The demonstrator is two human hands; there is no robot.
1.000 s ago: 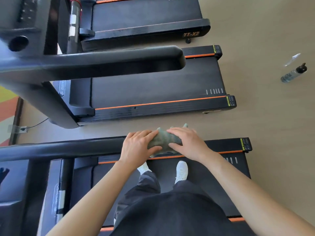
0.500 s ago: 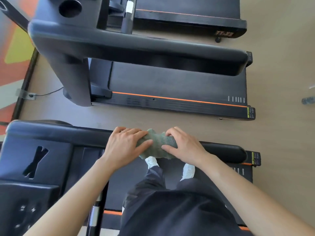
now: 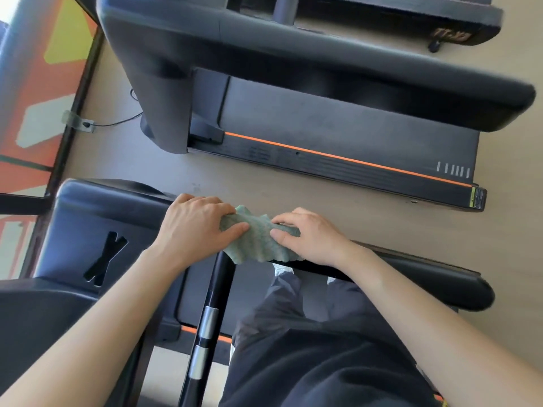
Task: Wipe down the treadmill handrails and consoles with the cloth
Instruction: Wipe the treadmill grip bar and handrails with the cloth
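Both hands have slid the cloth (image 3: 258, 239) along the handrail (image 3: 426, 277) toward the console (image 3: 88, 230). The left hand (image 3: 194, 227) and right hand (image 3: 311, 239) each pinch one end, pressing it on the rail. Rail wiping looks under way. Next comes the console. Another treadmill (image 3: 352, 136) stands beyond.

The cloth (image 3: 258, 240) lies on the near handrail (image 3: 426, 277), gripped by the left hand (image 3: 194, 227) at its 9 o'clock and the right hand (image 3: 311, 239) at its 3 o'clock. The console (image 3: 97, 230) sits further out at 9 o'clock. At 12 o'clock, across a strip of floor (image 3: 264, 183), lies the next treadmill's deck (image 3: 352, 136), with its own rail (image 3: 323, 74) above. A grip bar (image 3: 208, 312) runs toward 7 o'clock, seemingly starting under the cloth.
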